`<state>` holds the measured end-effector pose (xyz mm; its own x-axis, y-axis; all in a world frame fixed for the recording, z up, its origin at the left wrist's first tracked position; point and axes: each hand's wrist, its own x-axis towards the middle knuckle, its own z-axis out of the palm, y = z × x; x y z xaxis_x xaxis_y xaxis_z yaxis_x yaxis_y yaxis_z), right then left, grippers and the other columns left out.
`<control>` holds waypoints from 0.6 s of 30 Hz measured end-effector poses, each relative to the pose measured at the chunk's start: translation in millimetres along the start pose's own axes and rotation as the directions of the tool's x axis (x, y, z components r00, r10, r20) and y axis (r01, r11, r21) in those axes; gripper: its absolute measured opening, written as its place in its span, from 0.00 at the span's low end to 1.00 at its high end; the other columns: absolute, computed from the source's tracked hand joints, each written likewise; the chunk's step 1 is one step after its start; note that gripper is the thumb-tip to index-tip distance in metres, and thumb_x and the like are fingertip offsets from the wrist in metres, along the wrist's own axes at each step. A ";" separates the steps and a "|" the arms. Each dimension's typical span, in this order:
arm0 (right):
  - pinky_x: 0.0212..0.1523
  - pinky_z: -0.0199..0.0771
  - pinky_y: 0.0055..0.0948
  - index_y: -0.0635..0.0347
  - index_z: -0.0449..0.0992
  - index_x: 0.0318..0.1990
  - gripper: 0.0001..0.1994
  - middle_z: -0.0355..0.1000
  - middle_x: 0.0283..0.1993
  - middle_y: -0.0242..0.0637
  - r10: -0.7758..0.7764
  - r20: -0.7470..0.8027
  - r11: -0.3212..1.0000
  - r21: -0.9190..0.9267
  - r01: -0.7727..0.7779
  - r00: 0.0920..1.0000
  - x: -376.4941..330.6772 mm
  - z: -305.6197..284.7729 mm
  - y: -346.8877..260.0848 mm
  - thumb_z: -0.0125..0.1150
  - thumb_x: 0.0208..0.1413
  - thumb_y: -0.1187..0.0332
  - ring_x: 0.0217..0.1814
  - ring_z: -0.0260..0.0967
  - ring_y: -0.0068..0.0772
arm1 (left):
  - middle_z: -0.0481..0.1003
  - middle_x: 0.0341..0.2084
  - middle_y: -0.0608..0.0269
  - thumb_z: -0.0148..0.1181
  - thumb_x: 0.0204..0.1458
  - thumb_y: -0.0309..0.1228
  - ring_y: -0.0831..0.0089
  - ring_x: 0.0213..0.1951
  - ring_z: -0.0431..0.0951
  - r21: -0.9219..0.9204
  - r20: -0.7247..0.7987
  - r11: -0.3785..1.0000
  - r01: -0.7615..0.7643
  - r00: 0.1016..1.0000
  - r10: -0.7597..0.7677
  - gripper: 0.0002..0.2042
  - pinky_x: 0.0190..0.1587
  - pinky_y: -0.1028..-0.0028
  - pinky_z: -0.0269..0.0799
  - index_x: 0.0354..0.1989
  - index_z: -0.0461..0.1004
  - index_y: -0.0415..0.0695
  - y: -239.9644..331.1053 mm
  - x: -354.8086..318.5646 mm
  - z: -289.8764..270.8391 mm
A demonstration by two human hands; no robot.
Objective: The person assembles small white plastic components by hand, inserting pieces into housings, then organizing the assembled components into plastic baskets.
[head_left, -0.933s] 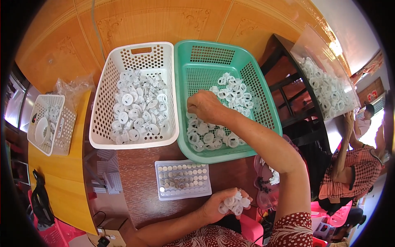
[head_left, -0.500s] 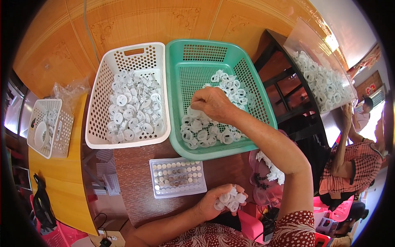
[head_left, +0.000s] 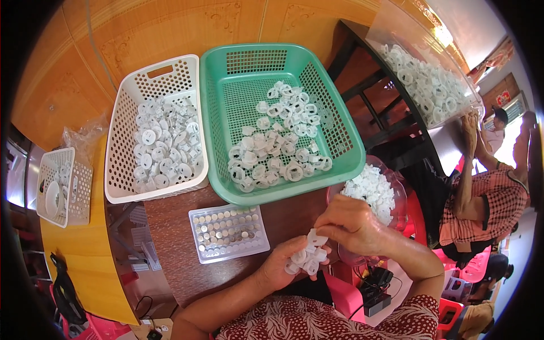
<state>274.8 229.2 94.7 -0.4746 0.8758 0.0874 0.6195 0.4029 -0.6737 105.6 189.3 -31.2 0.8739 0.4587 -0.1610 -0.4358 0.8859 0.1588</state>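
My left hand, palm up near the table's front edge, cups several small translucent white plastic pieces. Just above it, the fingers of my right hand pinch one white plastic piece. Beyond the hands stands a green plastic basket with many clear ring-shaped parts lying loose in it. On the left, a white perforated basket holds a heap of round white plastic parts. A clear tray of small round silvery discs lies in front of the baskets.
A translucent reddish bowl piled with white pieces stands right of my hands. Further right are a dark wooden frame and a clear bin of rings, with another person's hands beside it. A small white basket sits far left.
My right hand has left the green basket and come back toward me, down to the pieces in my left hand. The view has shifted, and the reddish bowl's white pile now shows.
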 end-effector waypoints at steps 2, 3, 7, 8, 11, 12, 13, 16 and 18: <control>0.29 0.64 0.34 0.61 0.75 0.29 0.04 0.68 0.24 0.36 -0.005 0.000 1.000 -0.021 0.005 1.000 -6.7 5.1 2.4 0.64 0.44 0.75 0.29 0.65 0.40 | 0.71 0.46 0.50 0.43 0.59 0.47 0.61 0.43 0.76 0.041 -0.025 0.999 0.000 1.000 0.001 0.25 0.29 0.67 0.76 0.53 0.63 0.37 -1.4 1.4 -1.7; 0.29 0.64 0.35 0.61 0.75 0.28 0.04 0.68 0.24 0.36 -0.008 0.009 0.999 -0.040 0.008 1.000 -8.8 6.2 2.9 0.64 0.44 0.75 0.29 0.65 0.40 | 0.71 0.46 0.50 0.43 0.59 0.47 0.61 0.43 0.76 0.048 -0.025 0.999 0.002 1.000 -0.001 0.25 0.29 0.67 0.76 0.53 0.63 0.37 -1.8 2.0 -1.2; 0.28 0.65 0.36 0.61 0.74 0.27 0.04 0.68 0.24 0.37 0.030 0.033 0.999 -0.037 -0.028 0.999 -10.1 10.2 4.9 0.64 0.44 0.74 0.29 0.65 0.42 | 0.72 0.44 0.50 0.42 0.59 0.49 0.61 0.42 0.76 0.065 0.000 0.997 -0.039 0.999 0.039 0.26 0.28 0.67 0.76 0.53 0.63 0.37 -2.8 0.0 -2.9; 0.29 0.65 0.37 0.62 0.74 0.27 0.05 0.69 0.24 0.38 0.020 0.035 0.999 -0.047 -0.019 0.999 -9.9 11.0 4.8 0.63 0.44 0.74 0.29 0.65 0.42 | 0.72 0.44 0.50 0.42 0.59 0.49 0.61 0.42 0.76 0.070 0.015 0.996 -0.060 0.998 0.059 0.26 0.28 0.68 0.76 0.53 0.63 0.37 -3.6 -0.3 -4.0; 0.29 0.65 0.38 0.62 0.73 0.28 0.05 0.69 0.24 0.38 0.023 0.049 0.998 -0.062 -0.020 0.999 -7.6 13.8 3.1 0.63 0.45 0.73 0.30 0.66 0.43 | 0.72 0.43 0.51 0.47 0.58 0.46 0.61 0.42 0.77 0.083 0.085 0.993 -0.085 0.993 0.078 0.24 0.27 0.68 0.76 0.52 0.64 0.37 -3.5 0.5 -8.5; 0.29 0.65 0.38 0.62 0.74 0.28 0.04 0.69 0.24 0.38 0.035 0.061 0.997 -0.065 -0.031 0.998 -6.8 14.6 2.7 0.62 0.46 0.72 0.30 0.66 0.43 | 0.72 0.43 0.51 0.47 0.58 0.46 0.61 0.42 0.77 0.084 0.086 0.993 -0.085 0.993 0.078 0.24 0.27 0.68 0.76 0.52 0.64 0.37 -2.5 0.2 -7.2; 0.29 0.65 0.38 0.62 0.74 0.28 0.04 0.69 0.24 0.38 0.033 0.059 0.997 -0.068 -0.029 0.998 -6.8 14.6 1.8 0.62 0.46 0.72 0.30 0.66 0.43 | 0.72 0.43 0.51 0.50 0.57 0.43 0.61 0.41 0.77 0.092 0.041 0.994 -0.067 0.997 0.064 0.23 0.26 0.68 0.77 0.52 0.64 0.37 -1.0 -1.6 -1.8; 0.30 0.65 0.38 0.62 0.74 0.28 0.05 0.70 0.25 0.39 0.057 0.089 0.998 -0.009 -0.056 0.994 -6.9 14.7 0.3 0.62 0.47 0.71 0.30 0.66 0.43 | 0.73 0.42 0.51 0.55 0.54 0.38 0.61 0.40 0.78 0.097 -0.007 0.995 -0.029 1.000 0.030 0.21 0.25 0.68 0.77 0.51 0.64 0.36 0.3 -1.7 -1.4; 0.30 0.66 0.38 0.62 0.74 0.29 0.05 0.70 0.25 0.39 0.047 0.105 0.999 -0.013 -0.046 0.993 -6.5 14.9 0.5 0.61 0.48 0.70 0.31 0.66 0.43 | 0.73 0.42 0.50 0.57 0.53 0.35 0.60 0.40 0.78 0.095 -0.008 0.995 -0.009 1.000 0.009 0.21 0.24 0.68 0.77 0.51 0.65 0.36 0.4 -0.9 -4.3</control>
<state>268.9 219.8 82.8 -0.5077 0.8612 -0.0219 0.6489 0.3656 -0.6673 103.7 189.5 -35.1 0.8679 0.4676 -0.1677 -0.4209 0.8715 0.2516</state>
